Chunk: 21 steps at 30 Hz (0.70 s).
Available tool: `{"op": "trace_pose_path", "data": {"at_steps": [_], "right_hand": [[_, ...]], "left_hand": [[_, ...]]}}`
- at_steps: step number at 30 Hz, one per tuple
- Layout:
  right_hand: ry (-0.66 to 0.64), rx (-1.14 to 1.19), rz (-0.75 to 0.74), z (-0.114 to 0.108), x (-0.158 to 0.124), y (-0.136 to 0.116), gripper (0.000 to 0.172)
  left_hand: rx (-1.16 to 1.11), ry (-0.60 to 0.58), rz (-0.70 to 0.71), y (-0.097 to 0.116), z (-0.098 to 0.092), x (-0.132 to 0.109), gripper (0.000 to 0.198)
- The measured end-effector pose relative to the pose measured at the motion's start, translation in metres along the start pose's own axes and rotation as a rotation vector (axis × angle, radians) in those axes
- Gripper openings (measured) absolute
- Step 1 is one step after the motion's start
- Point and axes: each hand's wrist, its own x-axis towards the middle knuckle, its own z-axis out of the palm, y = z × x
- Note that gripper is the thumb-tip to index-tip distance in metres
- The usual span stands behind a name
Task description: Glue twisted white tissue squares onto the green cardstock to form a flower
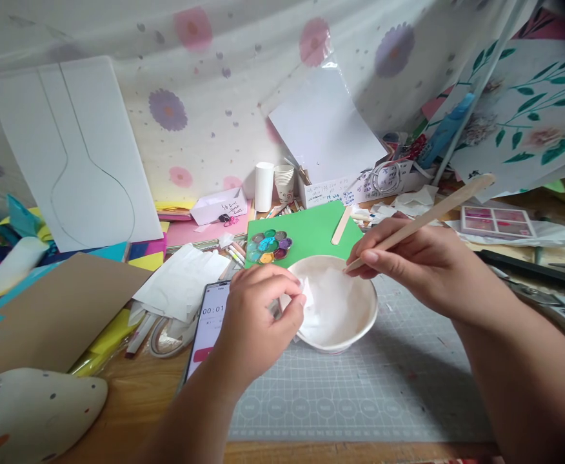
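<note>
Nearest us a grey mat (pixel 360 393) is lying under a white bowl (pixel 360 309); the left hand (pixel 262 316) is pinching a white scrap (pixel 307 293) at its left edge; the right hand (pixel 418 264) is gripping a wooden stick (pixel 437 214) over it; a green sheet (pixel 311 232) is lying behind.

The long stick (pixel 432 211) is pale wood, smooth and not shiny. The bowl (pixel 362 290) looks smooth and dull white (paper or plastic, it is hard to tell). The little white scrap (pixel 307 293) looks like thin paper – a bit crinkly. The grey mat (pixel 360 393) looks like dull plastic. The phone (pixel 208 322) has a glassy front – slick and bright. The table (pixel 142 383) is wood with a soft shine.
</note>
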Motion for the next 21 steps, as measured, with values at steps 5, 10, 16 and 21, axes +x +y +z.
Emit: {"op": "trace_pose_path", "data": {"at_steps": [5,10,16,21], "right_hand": [[-0.02,-0.238,-0.056,-0.003,0.0,0.002,0.022],[-0.029,-0.314,0.047,-0.002,0.005,0.009,0.029],[-0.161,-0.398,0.219,-0.001,0.007,0.016,0.027],[-0.085,-0.377,0.212,-0.009,0.007,0.016,0.034]], "left_hand": [[-0.036,0.105,-0.014,-0.011,-0.012,0.005,0.011],[0.247,-0.127,-0.209,-0.022,-0.032,0.013,0.013],[0.421,-0.69,-0.195,-0.027,-0.022,0.015,0.008],[0.444,-0.797,-0.14,-0.034,-0.006,0.01,0.018]]}}
